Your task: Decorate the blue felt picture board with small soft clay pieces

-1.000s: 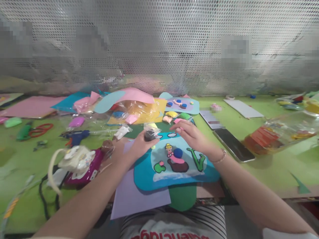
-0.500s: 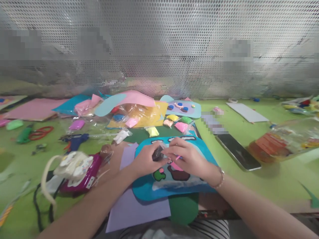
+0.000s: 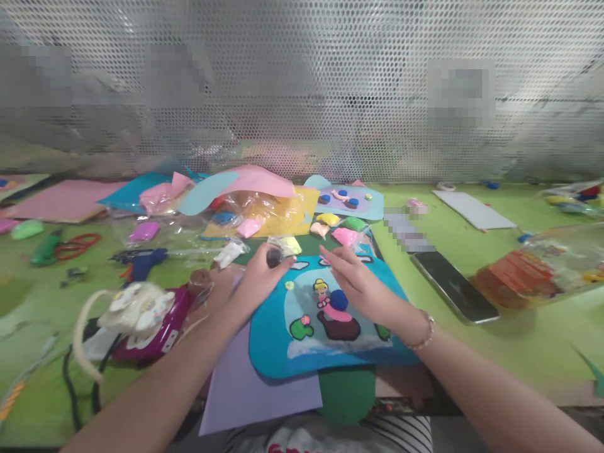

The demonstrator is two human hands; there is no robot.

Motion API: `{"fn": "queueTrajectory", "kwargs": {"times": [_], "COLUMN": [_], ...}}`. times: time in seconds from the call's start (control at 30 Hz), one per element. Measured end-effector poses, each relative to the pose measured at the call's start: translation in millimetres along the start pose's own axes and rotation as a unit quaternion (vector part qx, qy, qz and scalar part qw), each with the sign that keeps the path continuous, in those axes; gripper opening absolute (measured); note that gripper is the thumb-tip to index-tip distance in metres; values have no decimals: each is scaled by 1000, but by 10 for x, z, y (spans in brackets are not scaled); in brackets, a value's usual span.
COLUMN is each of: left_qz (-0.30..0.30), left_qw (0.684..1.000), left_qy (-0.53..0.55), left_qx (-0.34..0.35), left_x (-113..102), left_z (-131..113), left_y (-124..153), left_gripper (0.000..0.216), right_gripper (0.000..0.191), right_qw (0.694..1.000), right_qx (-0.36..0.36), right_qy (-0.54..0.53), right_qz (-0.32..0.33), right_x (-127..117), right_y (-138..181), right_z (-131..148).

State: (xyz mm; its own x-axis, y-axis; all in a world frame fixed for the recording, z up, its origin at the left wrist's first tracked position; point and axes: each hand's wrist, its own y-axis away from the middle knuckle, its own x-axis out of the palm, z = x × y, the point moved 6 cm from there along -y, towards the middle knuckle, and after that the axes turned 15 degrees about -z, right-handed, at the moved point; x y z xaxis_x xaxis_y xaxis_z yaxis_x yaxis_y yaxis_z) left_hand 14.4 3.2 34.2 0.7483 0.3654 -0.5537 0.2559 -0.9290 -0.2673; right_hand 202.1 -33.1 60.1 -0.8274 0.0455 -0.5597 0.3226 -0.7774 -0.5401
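Observation:
My left hand [image 3: 258,277] is closed round a small dark lump of clay in a clear wrapper [image 3: 274,255], held at the far left corner of a blue craft board [image 3: 274,346]. The board carries a clay picture: a little figure [image 3: 321,292], a blue ball [image 3: 338,299] on a brown mound, and a green lily pad [image 3: 302,328]. My right hand [image 3: 355,278] hovers over the board's far right part with its fingers stretched out, holding nothing that I can see. A bracelet circles that wrist.
Wrapped clay pieces [image 3: 344,236] in pink, yellow and green lie beyond the board. A black phone [image 3: 453,286] lies to the right, a purple pouch [image 3: 151,321] and a blue glue gun [image 3: 141,259] to the left. Red scissors [image 3: 78,245] sit far left. A perforated metal screen [image 3: 302,94] closes the back.
The hands were pressed together over the board's middle half a second ago. They have parted: the left carried the dark clay lump to the far left corner, the right opened.

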Motion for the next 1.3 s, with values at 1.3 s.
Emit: {"fn": "queueTrajectory", "kwargs": {"times": [1.3], "left_qz": [134], "left_qw": [960], "left_qy": [-233], "left_qx": [84], "left_x": [89], "left_z": [153], "left_y": [-67], "left_gripper": [39], "right_gripper": [13], "right_qw": [999], "right_qx": [19], "right_qy": [0], "right_qz": [32], "right_x": [603], "right_y": [-250], "right_z": [-72]}}
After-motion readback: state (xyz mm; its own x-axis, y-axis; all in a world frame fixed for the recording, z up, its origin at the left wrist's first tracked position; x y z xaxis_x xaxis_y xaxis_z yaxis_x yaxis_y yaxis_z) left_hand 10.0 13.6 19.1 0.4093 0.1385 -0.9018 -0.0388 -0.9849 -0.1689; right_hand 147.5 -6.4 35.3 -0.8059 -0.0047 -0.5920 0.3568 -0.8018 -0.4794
